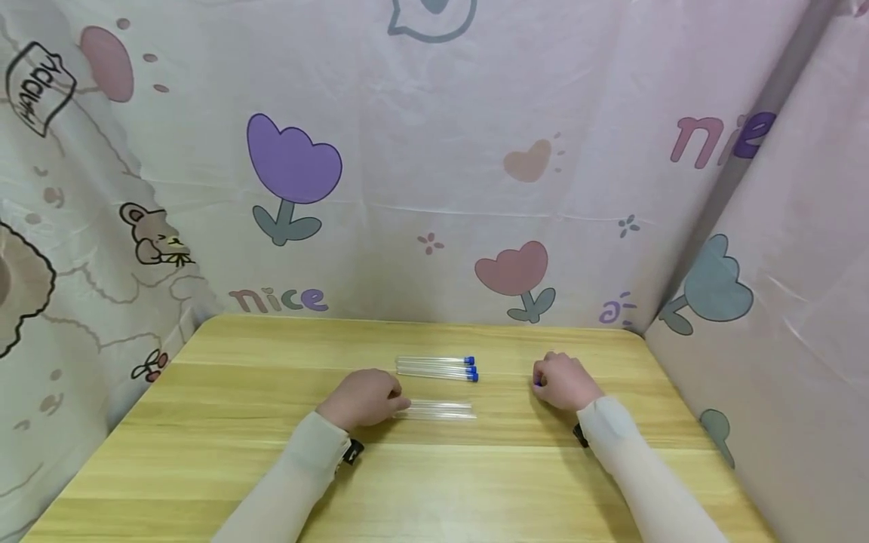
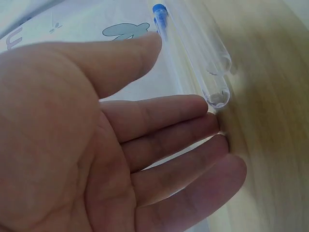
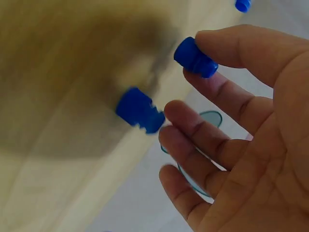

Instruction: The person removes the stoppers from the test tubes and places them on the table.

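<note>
My right hand (image 1: 565, 381) pinches a blue cap (image 3: 193, 58) between thumb and index finger, low over the right of the table. A second blue cap (image 3: 137, 110) lies on the wood beside the middle fingertips. My left hand (image 1: 365, 397) has its fingers extended, thumb apart, with nothing in its grip. Its fingertips are beside the rounded ends of clear uncapped test tubes (image 1: 441, 409); whether they touch is unclear. In the left wrist view, a rounded tube end (image 2: 218, 96) shows just past the index finger. Three blue-capped test tubes (image 1: 434, 369) lie behind the uncapped ones.
The wooden table (image 1: 434, 490) has a straight back edge against a patterned cloth (image 1: 434, 98). More of that cloth hangs along the left and right sides. Another blue cap (image 3: 243, 5) shows at the top of the right wrist view.
</note>
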### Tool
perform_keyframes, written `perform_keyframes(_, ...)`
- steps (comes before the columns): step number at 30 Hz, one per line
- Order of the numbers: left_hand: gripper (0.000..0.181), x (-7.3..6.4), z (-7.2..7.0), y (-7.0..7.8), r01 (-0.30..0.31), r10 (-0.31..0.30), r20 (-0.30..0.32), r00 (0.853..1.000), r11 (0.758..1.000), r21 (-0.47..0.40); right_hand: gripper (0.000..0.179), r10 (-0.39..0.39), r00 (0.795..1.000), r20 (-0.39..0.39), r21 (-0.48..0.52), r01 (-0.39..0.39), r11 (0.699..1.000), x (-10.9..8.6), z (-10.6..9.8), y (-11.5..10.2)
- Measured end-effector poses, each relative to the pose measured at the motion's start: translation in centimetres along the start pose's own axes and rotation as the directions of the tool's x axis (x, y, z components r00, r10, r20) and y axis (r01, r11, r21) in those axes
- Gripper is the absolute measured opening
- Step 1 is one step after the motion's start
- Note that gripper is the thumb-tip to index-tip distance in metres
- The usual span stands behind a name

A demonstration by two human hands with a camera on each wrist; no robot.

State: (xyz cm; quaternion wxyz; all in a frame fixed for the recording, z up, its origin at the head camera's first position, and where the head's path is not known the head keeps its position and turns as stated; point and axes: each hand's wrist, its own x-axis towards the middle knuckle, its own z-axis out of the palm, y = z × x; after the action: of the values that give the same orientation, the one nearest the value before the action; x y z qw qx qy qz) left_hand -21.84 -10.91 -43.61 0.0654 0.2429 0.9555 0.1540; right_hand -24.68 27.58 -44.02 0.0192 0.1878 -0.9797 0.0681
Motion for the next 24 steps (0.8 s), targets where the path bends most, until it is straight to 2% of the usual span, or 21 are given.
perform_keyframes(4,0.035,0.1,0.2,0.0,-0.001,0.001,-0.011,1.000,1.000,0.024,0.019,0.014,1.000,0.014,-0.032,-0.014,0.999,-0.2,0.6,-0.1)
perform_keyframes(9,0.034,0.2,-0.1,0.2,-0.006,0.006,-0.020,1.000,1.000,0.018,0.016,0.034,0.999,-0.002,-0.012,-0.034,0.999,-0.2,0.8,-0.1)
perform_keyframes(11,0.035,0.1,-0.2,0.2,-0.002,0.002,-0.023,1.000,1.000,0.013,0.020,0.056,0.997,-0.058,0.012,-0.055,0.998,0.0,0.9,-0.1)
perform_keyframes(13,0.037,0.1,-0.3,0.3,0.005,-0.005,-0.024,1.000,1.000,0.017,0.034,0.092,0.986,-0.137,0.067,-0.083,0.994,0.3,0.5,-0.3)
perform_keyframes(15,0.038,0.2,-0.3,0.2,0.014,-0.014,-0.027,1.000,1.000,0.011,0.041,0.132,0.963,-0.235,0.146,-0.099,0.984,0.5,-0.2,-0.8)
perform_keyframes(18,0.026,0.2,-0.5,0.1,0.037,-0.041,-0.075,0.996,0.998,-0.050,0.033,0.144,0.927,-0.347,0.265,-0.050,0.963,0.3,-2.0,-2.4)
perform_keyframes(20,0.025,0.0,-1.3,0.3,0.039,-0.055,-0.163,0.985,0.994,-0.098,0.024,0.109,0.902,-0.418,0.298,0.023,0.954,-0.3,-3.5,-3.9)
perform_keyframes(21,0.028,-0.1,-1.8,0.5,0.031,-0.057,-0.221,0.974,0.992,-0.119,0.020,0.090,0.891,-0.446,0.314,0.061,0.948,-0.7,-4.2,-4.8)
perform_keyframes(24,0.030,-0.7,-3.6,1.5,-0.021,-0.030,-0.394,0.919,0.992,-0.125,0.012,0.025,0.847,-0.531,0.323,0.175,0.930,-1.9,-6.1,-7.2)
